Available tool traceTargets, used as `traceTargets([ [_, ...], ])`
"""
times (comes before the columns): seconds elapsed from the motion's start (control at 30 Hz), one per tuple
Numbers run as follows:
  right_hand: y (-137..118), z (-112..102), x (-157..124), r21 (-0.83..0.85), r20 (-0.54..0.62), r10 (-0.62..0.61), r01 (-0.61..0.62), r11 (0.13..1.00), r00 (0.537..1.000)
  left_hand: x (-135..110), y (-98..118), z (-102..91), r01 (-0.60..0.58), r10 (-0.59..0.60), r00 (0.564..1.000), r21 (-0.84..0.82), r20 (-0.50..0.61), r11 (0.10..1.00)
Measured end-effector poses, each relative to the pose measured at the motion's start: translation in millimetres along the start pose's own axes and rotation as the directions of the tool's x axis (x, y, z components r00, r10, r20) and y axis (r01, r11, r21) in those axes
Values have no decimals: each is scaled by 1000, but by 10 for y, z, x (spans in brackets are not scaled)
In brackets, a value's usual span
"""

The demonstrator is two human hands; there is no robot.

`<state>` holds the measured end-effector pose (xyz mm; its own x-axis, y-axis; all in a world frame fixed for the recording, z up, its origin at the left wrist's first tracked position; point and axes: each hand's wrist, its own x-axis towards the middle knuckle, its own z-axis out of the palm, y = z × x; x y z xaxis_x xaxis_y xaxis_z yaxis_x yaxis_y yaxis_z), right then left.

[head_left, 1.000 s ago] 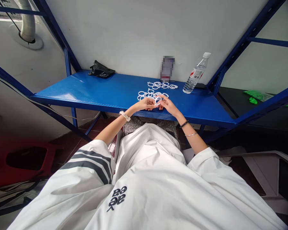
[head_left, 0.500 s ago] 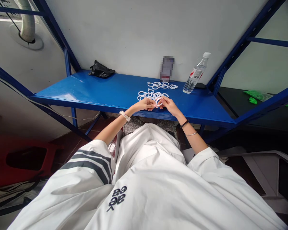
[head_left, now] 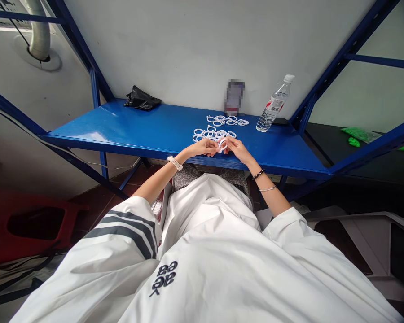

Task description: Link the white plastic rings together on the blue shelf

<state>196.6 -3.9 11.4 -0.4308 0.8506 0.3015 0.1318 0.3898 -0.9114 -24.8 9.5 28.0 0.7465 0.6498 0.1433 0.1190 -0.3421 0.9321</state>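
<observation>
Between my two hands, above the front edge of the blue table (head_left: 175,128), is a white plastic ring (head_left: 223,144), like a curtain ring. My left hand (head_left: 206,147) pinches it from the left with closed fingers. From the right, my right hand (head_left: 236,148) grips the same ring between thumb and fingers. Just behind my hands lies a pile of similar white rings (head_left: 210,133), partly hidden by my fingers. A smaller group of white rings (head_left: 219,120) lies farther back on the table.
A water bottle (head_left: 272,107) stands at the back right, a dark flat object (head_left: 281,121) beside it. A blurred upright object (head_left: 234,96) leans on the wall. A crumpled black bag (head_left: 142,98) lies at the back left. Blue metal posts (head_left: 311,110) frame the table.
The ring between my hands has tilted slightly. My hands stay in nearly the same place, and the rings on the table have not moved.
</observation>
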Motion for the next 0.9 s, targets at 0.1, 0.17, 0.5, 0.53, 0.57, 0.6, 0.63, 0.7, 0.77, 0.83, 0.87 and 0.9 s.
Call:
traceTargets([
  [0.1,-11,-2,-7,29,-8,34,-34,999,999,0,18,8,10,-11,1000,-29,-17,1000],
  [0.17,-10,-6,-6,48,-18,45,-44,998,999,1,28,13,20,-22,999,-43,-26,999],
  [0.5,-19,-24,-4,157,-47,59,-51,986,997,1,16,6,47,-48,998,-32,-34,998],
  [0.53,-22,-25,-6,153,-49,59,-51,987,997,-1,15,5,42,-43,999,-28,-28,999],
  [0.57,-24,-27,-7,147,-51,62,-54,988,997,-3,15,4,36,-37,999,-26,-21,999],
  [0.6,-25,-28,-7,140,-55,65,-57,988,996,-4,15,3,30,-30,999,-26,-14,999],
  [0.63,-25,-29,-6,136,-59,67,-59,989,996,-5,16,4,24,-25,1000,-28,-11,999],
  [0.7,-21,-28,-2,138,-62,66,-57,989,996,-5,15,8,20,-21,1000,-32,-13,999],
  [0.77,-17,-25,0,142,-57,65,-56,988,996,-2,10,12,24,-25,999,-33,-25,999],
  [0.83,-18,-22,0,127,-48,68,-61,990,997,0,3,14,29,-30,999,-30,-33,999],
  [0.87,-20,-20,-1,115,-45,70,-65,991,997,0,0,14,30,-31,999,-27,-33,999],
  [0.9,-23,-19,-2,102,-43,72,-67,992,996,0,-3,13,29,-30,999,-24,-32,999],
])
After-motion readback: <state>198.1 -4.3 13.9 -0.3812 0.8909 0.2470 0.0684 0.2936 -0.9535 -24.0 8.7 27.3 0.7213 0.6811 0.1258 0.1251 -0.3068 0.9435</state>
